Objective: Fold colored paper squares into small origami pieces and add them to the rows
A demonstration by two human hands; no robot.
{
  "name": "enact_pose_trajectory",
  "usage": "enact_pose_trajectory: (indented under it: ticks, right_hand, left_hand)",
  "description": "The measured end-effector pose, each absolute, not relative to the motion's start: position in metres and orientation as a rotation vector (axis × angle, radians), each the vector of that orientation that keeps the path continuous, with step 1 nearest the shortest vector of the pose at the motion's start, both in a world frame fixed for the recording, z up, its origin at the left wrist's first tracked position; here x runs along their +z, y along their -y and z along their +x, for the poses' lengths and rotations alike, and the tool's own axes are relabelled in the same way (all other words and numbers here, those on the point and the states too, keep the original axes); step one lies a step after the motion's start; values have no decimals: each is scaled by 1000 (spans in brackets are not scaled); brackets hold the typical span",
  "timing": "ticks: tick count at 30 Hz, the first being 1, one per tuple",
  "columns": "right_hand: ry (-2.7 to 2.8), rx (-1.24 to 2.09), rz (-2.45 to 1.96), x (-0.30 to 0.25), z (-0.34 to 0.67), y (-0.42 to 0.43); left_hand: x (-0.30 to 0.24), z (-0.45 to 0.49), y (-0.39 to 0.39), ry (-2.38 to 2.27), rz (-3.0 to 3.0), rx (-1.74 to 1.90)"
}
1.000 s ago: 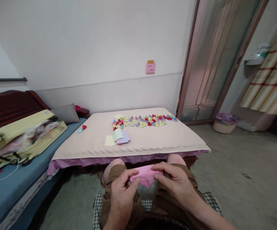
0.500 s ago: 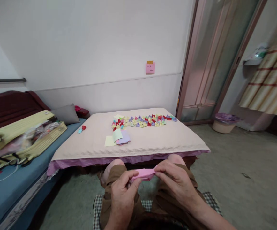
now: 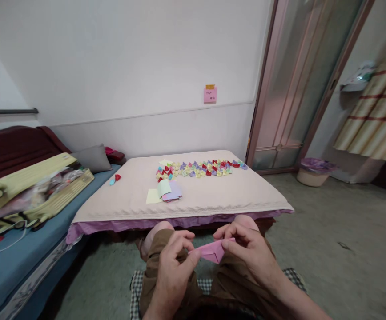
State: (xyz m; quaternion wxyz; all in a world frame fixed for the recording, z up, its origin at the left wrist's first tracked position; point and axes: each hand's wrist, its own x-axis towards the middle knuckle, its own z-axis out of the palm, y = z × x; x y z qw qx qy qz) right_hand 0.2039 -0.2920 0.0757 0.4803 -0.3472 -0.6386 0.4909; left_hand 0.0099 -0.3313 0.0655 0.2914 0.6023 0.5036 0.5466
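A pink sheet of folded paper (image 3: 213, 251) is held in the air above my lap, its lower part coming to a point. My left hand (image 3: 176, 266) pinches its left end, thumb in front. At the right end, my right hand (image 3: 246, 249) grips the paper between thumb and fingers. On the table beyond lies a pile of paper squares (image 3: 173, 191), purple and pale green on top, with a pale yellow sheet (image 3: 153, 196) beside it. Many small folded paper pieces (image 3: 199, 169) in several colours spread across the table's far side.
The table (image 3: 213, 195) has a cream cover. A red folded piece (image 3: 117, 177) and a blue one (image 3: 112, 182) sit at its left. An open yellow suitcase (image 3: 76, 186) rests on the blue bed (image 3: 56, 213). A lined bin (image 3: 313, 172) stands at right.
The pink paper has turned so that its pointed lower flap shows. Some fingers of both hands have lifted, while both thumbs stay on the paper.
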Motion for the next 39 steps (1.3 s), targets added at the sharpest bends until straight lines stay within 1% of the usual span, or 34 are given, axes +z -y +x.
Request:
enact_pose_trajectory:
  ticks: [2, 4, 8, 11, 15, 18, 27, 33, 39]
  right_hand:
    - [1447, 1347, -806, 73, 201, 293]
    - [1350, 1423, -784, 71, 196, 293]
    - [1254, 1452, -831, 68, 192, 291]
    - [1319, 1456, -863, 69, 194, 289]
    - [1496, 1384, -881, 75, 196, 290]
    - [1596, 1319, -896, 80, 192, 293]
    - [1684, 1304, -935, 84, 191, 292]
    - [1533, 1437, -875, 77, 198, 285]
    - [1468, 1343, -890, 70, 197, 283]
  left_hand:
    - [64, 11, 330, -1155, 1397, 1410]
    - [62, 14, 330, -1028, 1178, 1426]
    - [61, 15, 331, -996, 978, 1501]
    - [64, 11, 330, -1089, 1055, 1416]
    - [73, 7, 330, -1180, 1351, 1151]
    - [78, 10, 333, -1239, 1529, 1092]
    - [77, 14, 329, -1271, 1502, 1115]
    - [68, 4, 326, -1278, 1272, 1276]
    - [59, 7, 323, -1135, 1014, 1444]
